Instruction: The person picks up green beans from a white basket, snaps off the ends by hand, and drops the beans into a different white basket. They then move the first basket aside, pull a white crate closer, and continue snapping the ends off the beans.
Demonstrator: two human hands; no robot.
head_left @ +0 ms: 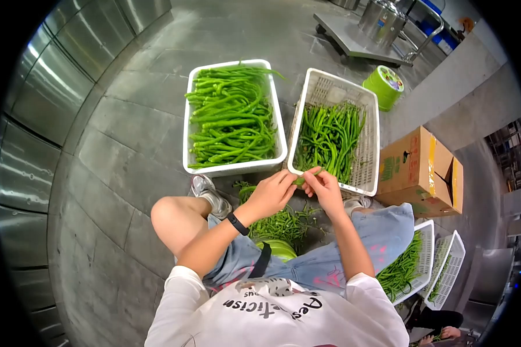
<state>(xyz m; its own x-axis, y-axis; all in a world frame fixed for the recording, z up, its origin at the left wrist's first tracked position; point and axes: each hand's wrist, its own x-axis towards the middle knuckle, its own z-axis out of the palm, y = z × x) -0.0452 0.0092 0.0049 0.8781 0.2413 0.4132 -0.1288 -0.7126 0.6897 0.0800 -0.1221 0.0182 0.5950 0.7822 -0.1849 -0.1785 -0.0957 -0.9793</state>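
Both of my hands meet in front of me, above the near edges of two white baskets. My left hand (270, 195), with a black band on its wrist, is closed on a green pepper (298, 180). My right hand (324, 188) pinches the same pepper's other end. Long green peppers fill the left white basket (235, 171). The right white basket (374, 144) holds a smaller heap of green peppers (330, 136). Below my hands, small green pieces (281, 224) lie in a pile between my legs, by a green stool (279, 250).
A cardboard box (417, 170) and a green tub (383, 87) stand at the right. More white baskets (425, 254) with greens are at the lower right, near another person's hands (450, 332). A metal cart (353, 37) is at the back; steel cabinets (40, 104) line the left.
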